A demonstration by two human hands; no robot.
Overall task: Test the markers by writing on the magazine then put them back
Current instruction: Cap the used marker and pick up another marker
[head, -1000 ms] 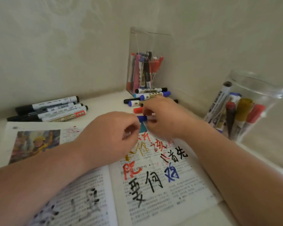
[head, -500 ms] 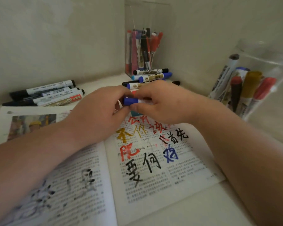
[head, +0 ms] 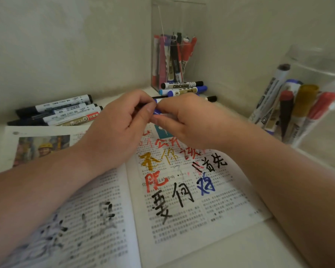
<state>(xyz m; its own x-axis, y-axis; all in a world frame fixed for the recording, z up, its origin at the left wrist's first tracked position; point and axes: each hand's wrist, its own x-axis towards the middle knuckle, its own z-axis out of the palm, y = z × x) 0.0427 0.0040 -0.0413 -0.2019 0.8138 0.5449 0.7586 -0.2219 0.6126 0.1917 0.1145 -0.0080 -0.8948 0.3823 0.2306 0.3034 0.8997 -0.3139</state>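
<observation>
Above the open magazine point(head: 182, 229), the left hand point(head: 112, 132) and right hand point(head: 186, 122) meet, each with curled fingers pinching one blue marker point(head: 157, 112) between them. More markers point(head: 182, 88) lie just behind.

There is just one camera, worn on the person's head. It looks forward and down, close to the open magazine point(head: 191, 219), toward two walls point(head: 66, 45) that meet behind it.
</observation>
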